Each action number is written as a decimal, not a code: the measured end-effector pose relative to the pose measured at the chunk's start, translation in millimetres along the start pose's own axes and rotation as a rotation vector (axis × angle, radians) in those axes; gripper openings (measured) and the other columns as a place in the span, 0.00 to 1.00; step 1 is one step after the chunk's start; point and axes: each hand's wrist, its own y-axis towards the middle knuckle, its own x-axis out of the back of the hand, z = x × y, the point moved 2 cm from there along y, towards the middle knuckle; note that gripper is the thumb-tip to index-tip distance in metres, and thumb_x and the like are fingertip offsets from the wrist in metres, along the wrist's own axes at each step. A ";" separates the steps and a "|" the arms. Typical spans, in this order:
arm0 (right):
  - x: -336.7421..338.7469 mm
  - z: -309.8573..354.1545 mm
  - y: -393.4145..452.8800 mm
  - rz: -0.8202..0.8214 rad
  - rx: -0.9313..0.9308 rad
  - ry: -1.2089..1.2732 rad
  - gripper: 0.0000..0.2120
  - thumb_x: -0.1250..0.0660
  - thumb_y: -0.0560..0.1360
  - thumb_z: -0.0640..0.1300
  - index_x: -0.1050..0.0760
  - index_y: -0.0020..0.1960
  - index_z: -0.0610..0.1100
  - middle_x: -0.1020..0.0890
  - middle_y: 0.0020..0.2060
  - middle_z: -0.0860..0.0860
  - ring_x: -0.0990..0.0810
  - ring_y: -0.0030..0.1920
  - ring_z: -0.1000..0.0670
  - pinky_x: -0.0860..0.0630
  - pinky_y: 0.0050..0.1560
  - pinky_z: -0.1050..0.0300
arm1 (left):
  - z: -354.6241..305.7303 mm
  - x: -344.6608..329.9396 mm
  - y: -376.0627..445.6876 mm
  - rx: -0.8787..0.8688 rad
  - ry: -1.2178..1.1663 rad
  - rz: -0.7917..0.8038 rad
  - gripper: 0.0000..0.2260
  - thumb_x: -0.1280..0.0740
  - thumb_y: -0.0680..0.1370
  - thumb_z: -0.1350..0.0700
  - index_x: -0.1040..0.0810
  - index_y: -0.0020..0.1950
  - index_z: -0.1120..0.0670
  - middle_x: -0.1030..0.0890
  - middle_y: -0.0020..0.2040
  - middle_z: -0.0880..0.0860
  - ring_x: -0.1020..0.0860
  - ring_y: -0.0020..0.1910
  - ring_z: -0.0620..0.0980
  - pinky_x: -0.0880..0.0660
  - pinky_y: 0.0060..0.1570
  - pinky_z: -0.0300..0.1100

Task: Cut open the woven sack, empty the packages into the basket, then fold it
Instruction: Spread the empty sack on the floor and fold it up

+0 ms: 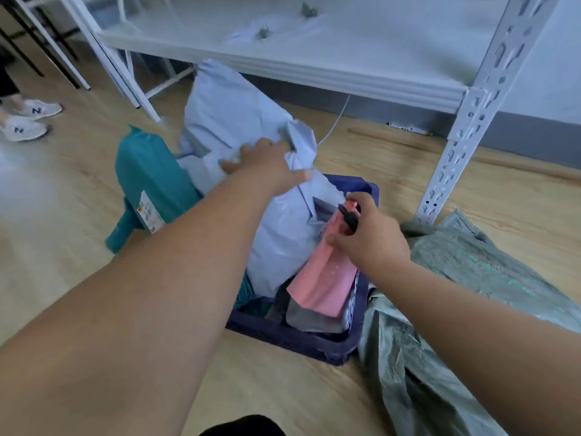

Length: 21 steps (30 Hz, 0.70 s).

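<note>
A dark blue basket [292, 336] stands on the wooden floor, filled with mail packages. My left hand [267, 165] grips the crumpled top of a large pale blue package [232, 114] that leans out of the basket's far side. My right hand [367, 234] holds a small black cutter [348, 217] and pinches the upper edge of a pink package [323, 281] standing in the basket. The grey-green woven sack [446, 309] lies limp and crumpled on the floor to the right of the basket. A teal package [147, 187] rests against the basket's left side.
A white metal shelf [314, 55] runs across the back, its perforated upright [456, 136] standing just right of the basket. A white cable [334, 124] hangs behind the packages. Another person's white sneakers [25, 121] are at the far left.
</note>
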 end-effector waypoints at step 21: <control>-30.1 -13.9 13.4 -0.141 -0.092 0.091 0.22 0.32 0.75 0.55 0.30 0.66 0.50 0.22 0.58 0.47 0.22 0.55 0.45 0.29 0.47 0.54 | -6.7 16.8 -44.8 -0.183 -0.260 -0.747 0.18 0.33 0.76 0.52 0.28 0.65 0.51 0.28 0.64 0.52 0.30 0.64 0.54 0.28 0.57 0.48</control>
